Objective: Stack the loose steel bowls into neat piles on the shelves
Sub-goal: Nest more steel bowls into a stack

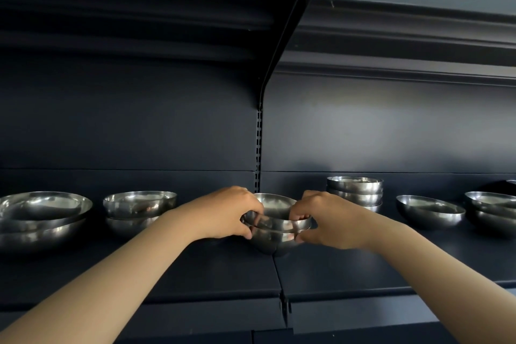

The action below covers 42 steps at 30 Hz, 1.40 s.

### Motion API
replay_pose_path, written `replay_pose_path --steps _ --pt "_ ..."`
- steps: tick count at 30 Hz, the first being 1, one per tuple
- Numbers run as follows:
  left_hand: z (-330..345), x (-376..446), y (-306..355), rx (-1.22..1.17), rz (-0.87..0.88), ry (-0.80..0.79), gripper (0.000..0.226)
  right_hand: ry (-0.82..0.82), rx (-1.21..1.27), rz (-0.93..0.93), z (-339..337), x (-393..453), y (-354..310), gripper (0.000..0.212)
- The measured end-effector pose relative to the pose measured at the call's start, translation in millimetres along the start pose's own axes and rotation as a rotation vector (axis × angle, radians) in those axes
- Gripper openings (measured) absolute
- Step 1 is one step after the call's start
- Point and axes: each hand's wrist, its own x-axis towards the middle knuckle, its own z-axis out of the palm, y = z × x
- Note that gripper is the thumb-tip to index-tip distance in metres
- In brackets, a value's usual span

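- The left hand [226, 213] and right hand [325, 219] grip, from either side, a small pile of round shiny steel bowls [276, 232] on the dark navy metal shelf [195, 268], right over the seam between two shelf panels.
- The fingers [300, 216] of each hand curl over the rim of the top bowl, thumbs low on the bowl beneath, so both hands hold the pile.
- To seat it well, I judge the top bowl should be pressed down evenly on both sides until the rims sit level, then let go gently so the rounded base does not rock.
- Left of it stand a pile of medium steel bowls [139, 208] and a pile of wide steel bowls [42, 216].
- Farther right stand a taller steel bowl stack [354, 190], a single loose steel bowl [430, 212] and more nested bowls [491, 211] at the frame edge.
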Motion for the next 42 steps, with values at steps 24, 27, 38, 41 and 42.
replay_pose_path --steps 24,27,38,41,42 --pt "26 71 89 -0.107 0.157 0.068 0.019 -0.110 -0.117 0.172 -44 -73 70 0.012" --pt "30 73 92 -0.099 0.162 0.081 0.018 -0.132 -0.138 0.198 -42 -74 73 0.016" --pt "4 -18 -2 0.033 -0.169 0.263 0.039 0.138 -0.012 -0.004 -51 -24 9 0.013" --pt "-2 -52 -32 0.076 -0.335 0.199 0.034 0.197 0.066 -0.140 -17 18 -24 0.021" --pt "-2 -58 -38 0.077 -0.365 0.169 0.033 0.194 0.096 -0.161 -4 31 -32 0.024"
